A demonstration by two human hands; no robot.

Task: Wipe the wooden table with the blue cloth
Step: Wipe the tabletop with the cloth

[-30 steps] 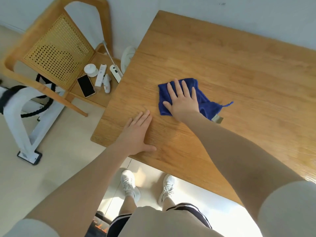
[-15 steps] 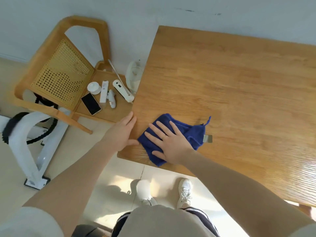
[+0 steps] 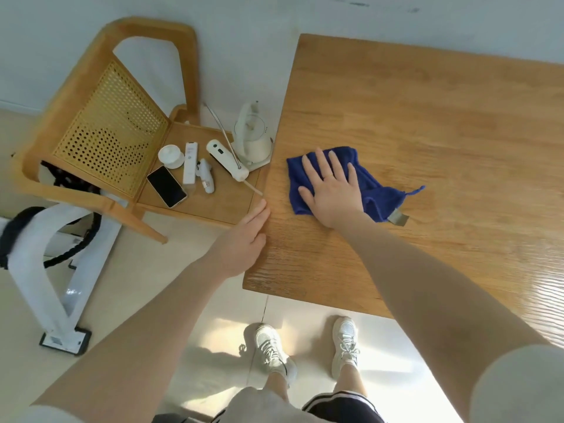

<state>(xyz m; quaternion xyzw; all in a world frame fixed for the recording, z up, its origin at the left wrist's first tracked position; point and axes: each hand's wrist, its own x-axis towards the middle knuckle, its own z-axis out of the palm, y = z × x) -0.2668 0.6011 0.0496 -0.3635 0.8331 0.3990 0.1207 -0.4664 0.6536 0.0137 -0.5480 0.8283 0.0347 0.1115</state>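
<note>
Both our hands are flat and unclenched: our right hand (image 3: 331,190) presses the blue cloth (image 3: 366,184) onto the wooden table (image 3: 427,123) near its left edge, while our left hand (image 3: 241,242), fingers straight, rests against that same edge.

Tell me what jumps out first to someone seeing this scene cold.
The blue cloth stands out, pressed flat under the right hand near the left edge of the wooden table. The left hand rests against that edge. Beside it, a chair seat holds a phone and a white kettle.
</note>
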